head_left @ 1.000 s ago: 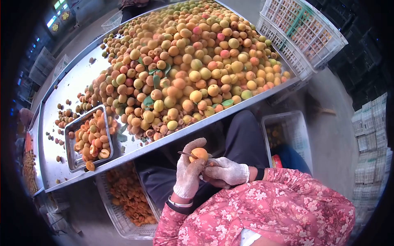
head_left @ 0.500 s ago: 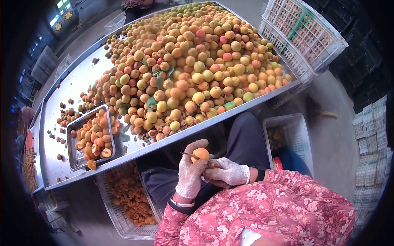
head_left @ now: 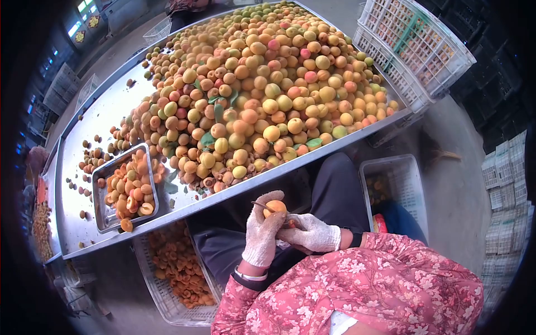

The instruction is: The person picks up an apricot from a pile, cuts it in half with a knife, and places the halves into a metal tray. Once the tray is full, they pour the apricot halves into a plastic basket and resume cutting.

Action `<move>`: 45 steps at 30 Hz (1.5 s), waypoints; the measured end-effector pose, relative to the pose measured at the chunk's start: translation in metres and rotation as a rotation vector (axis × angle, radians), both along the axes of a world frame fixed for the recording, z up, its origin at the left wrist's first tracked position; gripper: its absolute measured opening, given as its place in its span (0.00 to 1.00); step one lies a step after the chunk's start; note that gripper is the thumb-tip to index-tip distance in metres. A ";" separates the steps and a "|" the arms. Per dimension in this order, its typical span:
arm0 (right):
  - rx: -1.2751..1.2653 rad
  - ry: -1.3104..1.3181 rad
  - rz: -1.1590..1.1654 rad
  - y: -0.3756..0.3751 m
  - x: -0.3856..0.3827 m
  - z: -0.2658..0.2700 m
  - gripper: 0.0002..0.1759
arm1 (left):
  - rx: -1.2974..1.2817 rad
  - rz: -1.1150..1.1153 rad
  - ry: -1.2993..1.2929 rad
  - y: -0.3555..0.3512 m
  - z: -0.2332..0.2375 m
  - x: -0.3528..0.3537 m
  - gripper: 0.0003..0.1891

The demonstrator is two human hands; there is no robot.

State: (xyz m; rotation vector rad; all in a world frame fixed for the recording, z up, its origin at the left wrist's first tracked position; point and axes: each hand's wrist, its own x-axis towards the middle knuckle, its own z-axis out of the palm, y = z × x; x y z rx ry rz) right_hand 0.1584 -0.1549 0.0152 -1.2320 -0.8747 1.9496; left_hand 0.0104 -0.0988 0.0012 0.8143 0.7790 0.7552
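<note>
My left hand [head_left: 259, 237], in a whitish knit glove, is closed around an apricot [head_left: 275, 209] above my lap. My right hand [head_left: 312, 233], gloved the same way, grips a small knife [head_left: 262, 206]. The knife's thin dark blade lies against the apricot, and its tip sticks out on the left. Most of the handle is hidden in my fingers. Both hands touch each other, just short of the front edge of the metal table [head_left: 184, 209]. A big heap of apricots [head_left: 251, 106] covers much of that table.
A metal tray [head_left: 153, 209] of halved apricots stands at the table's front left. Below it is a crate [head_left: 146, 279] of apricot halves. Another white crate [head_left: 415, 192] is by my right leg. Stacked crates [head_left: 430, 53] stand at the table's right, and part of a person [head_left: 188, 5] shows behind.
The apricot and knife stay in my hands, with only a slight shift of fingers and blade. The whole view has moved by a few pixels.
</note>
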 end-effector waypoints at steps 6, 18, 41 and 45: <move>0.118 -0.004 -0.052 -0.002 -0.004 -0.010 0.13 | 0.016 -0.004 0.015 0.000 -0.004 0.000 0.21; 0.158 -0.033 -0.053 -0.001 -0.008 -0.014 0.12 | 0.013 0.004 0.048 0.002 0.000 -0.001 0.24; 0.377 -0.123 -0.020 0.005 -0.001 -0.004 0.11 | 0.070 -0.009 -0.067 0.003 0.013 -0.006 0.30; 0.265 -0.124 0.008 0.005 0.002 0.004 0.12 | 0.023 -0.035 -0.092 0.005 0.015 -0.008 0.29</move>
